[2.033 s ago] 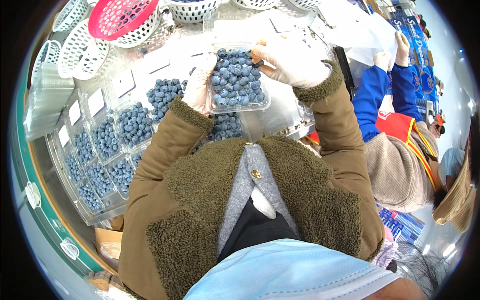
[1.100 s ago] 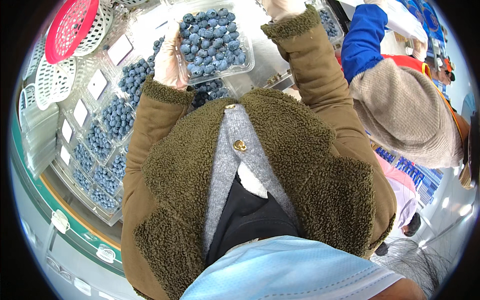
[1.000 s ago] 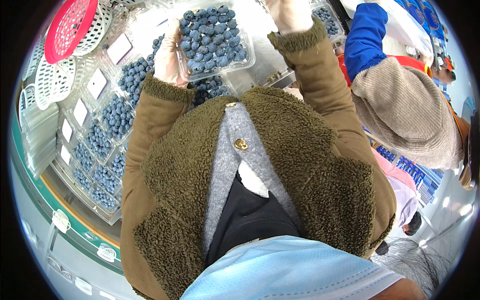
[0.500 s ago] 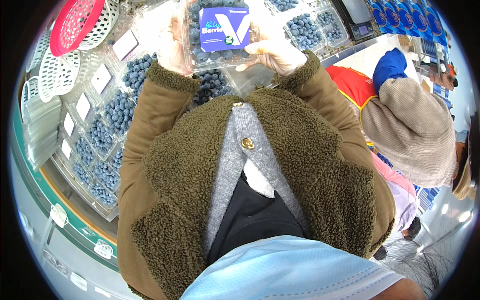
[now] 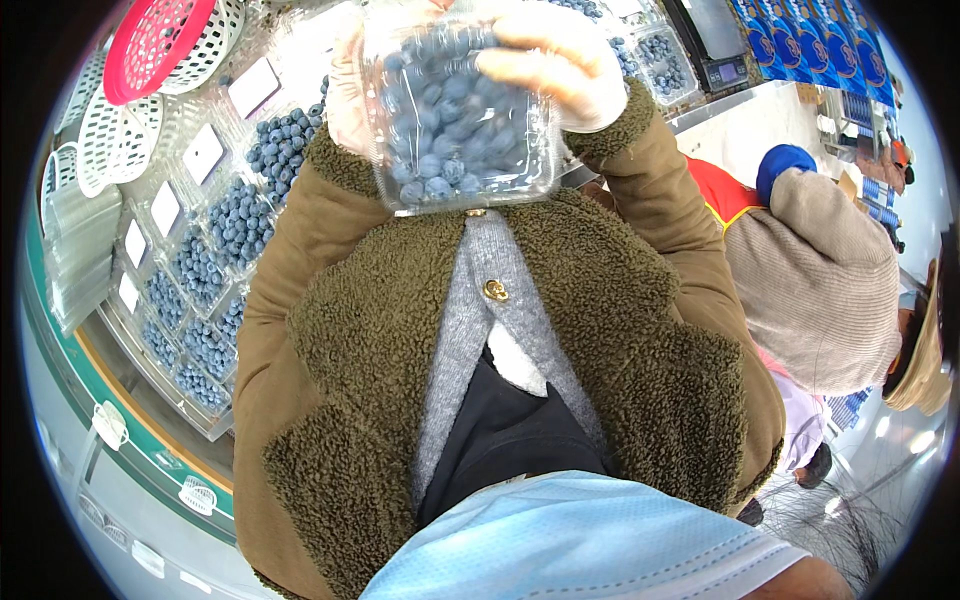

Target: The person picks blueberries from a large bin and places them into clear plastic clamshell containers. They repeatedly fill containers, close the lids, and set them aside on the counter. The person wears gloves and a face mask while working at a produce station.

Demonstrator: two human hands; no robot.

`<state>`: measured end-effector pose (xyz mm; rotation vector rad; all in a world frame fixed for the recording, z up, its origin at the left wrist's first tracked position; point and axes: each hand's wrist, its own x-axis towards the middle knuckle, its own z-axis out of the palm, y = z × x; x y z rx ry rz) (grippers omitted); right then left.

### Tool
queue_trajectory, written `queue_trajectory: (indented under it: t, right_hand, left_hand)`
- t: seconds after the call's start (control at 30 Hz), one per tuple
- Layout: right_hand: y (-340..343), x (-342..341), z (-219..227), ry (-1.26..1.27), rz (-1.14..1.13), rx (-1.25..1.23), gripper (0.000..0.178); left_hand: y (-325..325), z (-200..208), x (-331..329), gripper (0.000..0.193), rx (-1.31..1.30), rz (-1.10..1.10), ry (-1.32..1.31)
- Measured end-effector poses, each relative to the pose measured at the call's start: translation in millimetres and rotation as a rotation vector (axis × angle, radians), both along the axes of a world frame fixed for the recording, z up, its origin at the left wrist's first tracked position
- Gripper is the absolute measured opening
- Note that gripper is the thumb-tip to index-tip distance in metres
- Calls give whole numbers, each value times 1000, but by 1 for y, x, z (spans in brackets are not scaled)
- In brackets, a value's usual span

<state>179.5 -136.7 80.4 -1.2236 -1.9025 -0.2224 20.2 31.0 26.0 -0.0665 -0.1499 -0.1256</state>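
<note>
- Down the middle, the wearer's olive-brown jacket (image 5: 620,300) spreads widest, fleece edges open over a grey knit.
- On the right, a co-worker in a beige ribbed top (image 5: 830,270) with a red apron part.
- At the left, a metal tray (image 5: 213,428) bears rows of clear punnets filled with blueberries (image 5: 240,222).
- Just above the jacket's collar, the clear box (image 5: 470,203) of blueberries hangs between both hands; the fruit inside is blurred.
- By the far-left rim, a stack of clear containers (image 5: 85,250).
- Above it, a red perforated basket (image 5: 150,50), tilted against a white one (image 5: 222,45).
- The right hand (image 5: 580,75), pale-gloved, grasps the box's upper right, fingers laid across its face, slightly smeared.
- The left hand (image 5: 348,90) grips the box's left side; its fingertips are hard to make out.
- Upper right, a dark scale (image 5: 725,72) beside an open filled punnet.
- Smallest, a gold button (image 5: 496,291) on the knit.
</note>
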Motion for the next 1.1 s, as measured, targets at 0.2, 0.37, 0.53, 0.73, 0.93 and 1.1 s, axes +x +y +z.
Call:
queue_trajectory:
  t: [0.2, 0.37, 0.53, 0.73, 0.93, 1.1]
  right_hand:
    - [-8, -14, -2, -135, -75, 73, 33]
    - [-16, -10, -28, 605, 120, -140, 76]
    - [-48, -6, -53, -15, -558, -56, 114]
    - [-56, -20, -14, 55, -606, -372, 47]
    - [-4, -36, 18, -89, -228, -335, 37]
    - [36, -41, 23, -274, -57, -306, 31]
  left_hand:
    - [-3, -11, -3, 74, 50, -13, 8]
    - [-8, -19, -7, 75, 41, -23, 16]
    - [-7, -29, -10, 76, 49, -19, 27]
    - [6, -44, -13, 73, 107, 20, 131]
    - [4, -43, -15, 59, 226, 109, 302]
    - [4, -41, -19, 61, -19, -59, 111]
